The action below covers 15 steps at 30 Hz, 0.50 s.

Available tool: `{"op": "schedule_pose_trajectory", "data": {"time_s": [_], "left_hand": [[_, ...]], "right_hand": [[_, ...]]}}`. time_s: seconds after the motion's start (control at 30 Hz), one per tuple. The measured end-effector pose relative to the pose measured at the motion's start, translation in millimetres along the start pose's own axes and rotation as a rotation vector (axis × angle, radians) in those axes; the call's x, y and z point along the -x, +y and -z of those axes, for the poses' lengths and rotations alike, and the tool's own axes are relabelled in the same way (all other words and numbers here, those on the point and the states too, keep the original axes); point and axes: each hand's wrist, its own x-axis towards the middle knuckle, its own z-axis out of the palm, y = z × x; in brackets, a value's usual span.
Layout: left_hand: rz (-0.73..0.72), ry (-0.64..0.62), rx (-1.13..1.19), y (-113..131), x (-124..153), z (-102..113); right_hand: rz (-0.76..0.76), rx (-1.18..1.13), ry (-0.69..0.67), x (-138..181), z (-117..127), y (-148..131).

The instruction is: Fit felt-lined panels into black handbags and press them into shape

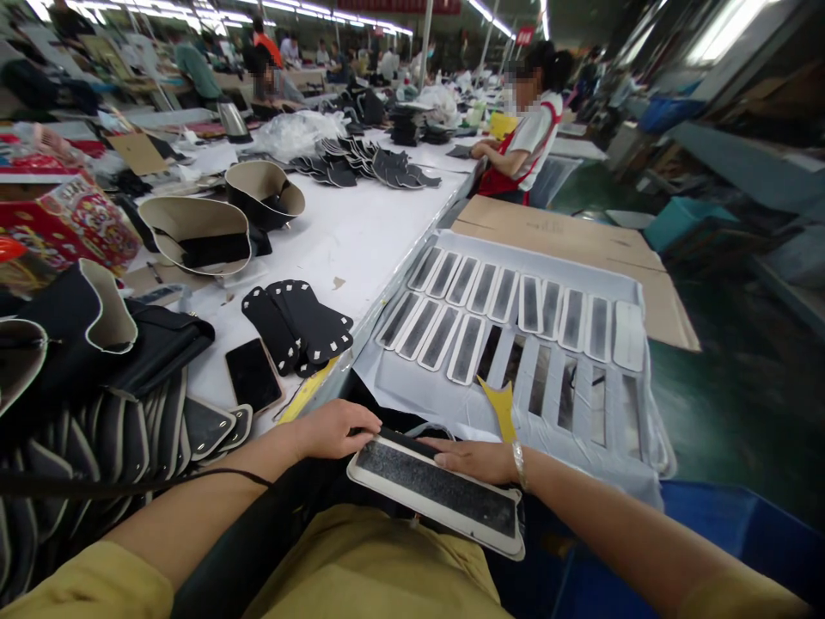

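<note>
A white-rimmed pad with a black, rough middle strip (444, 494) lies across my lap. My left hand (339, 427) rests on its near-left end, fingers curled over the edge. My right hand (477, 458), a silver bracelet on its wrist, lies flat on the upper edge of the same pad, fingers stretched out and pressed down. Just beyond my hands a grey tray (619, 288) carries rows of similar strips, some slots bare. A yellow scraper (501, 408) lies on the tray's near edge.
To the left, a white work table (361, 232) holds a phone (253, 374), a stack of black flat pieces (300, 325), curved black-and-beige shoe parts (193, 236) and a red box (70, 219). Cardboard (560, 236) lies beyond the tray. A seated person (525, 137) works at the far end.
</note>
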Motion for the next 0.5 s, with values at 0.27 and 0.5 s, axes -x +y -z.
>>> {"op": "schedule_pose_trajectory", "data": {"time_s": [0.27, 0.5], "left_hand": [[0.352, -0.125, 0.468, -0.9, -33.1, 3.5], [0.286, -0.331, 0.383, -3.6, -59.1, 2.2]], "right_hand": [[-0.201, 0.028, -0.008, 54.4, -3.9, 14.4], [-0.205, 0.080, 0.066, 51.1, -3.0, 7.0]]}}
